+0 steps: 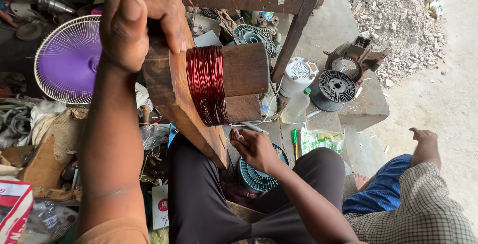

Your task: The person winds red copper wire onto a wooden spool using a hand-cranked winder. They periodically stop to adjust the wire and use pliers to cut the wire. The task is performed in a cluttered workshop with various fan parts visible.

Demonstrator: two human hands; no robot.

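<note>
Left hand (137,17) clenched over the top edge of the wooden spool (199,90), thumb up toward the camera, grip tight on the round flange. Red wire (205,85) wound in a thick band round the spool's middle, just right of the flange. The spool is held up above the lap, tilted, core pointing right.

Right hand (254,148) below the spool, fingers pinched together; looks like a thin strand is in the grip but too fine to tell.

Under the spool: dark trousers (209,199) and a teal slotted disc (259,177) partly hidden by the right wrist. Right of the spool: white plastic cylinder (298,76), clear bottle (295,107), green packet (321,139), black reel (334,89) on a concrete slab (371,107). Behind the spool: dark wooden table leg (294,30) crossing the view. Left of the spool: purple fan with white guard (67,60), mostly blocked by the left forearm. Far right of the spool: rubble pile (393,20), and another person's hand (423,142) and checked sleeve (423,209) on the floor.
</note>
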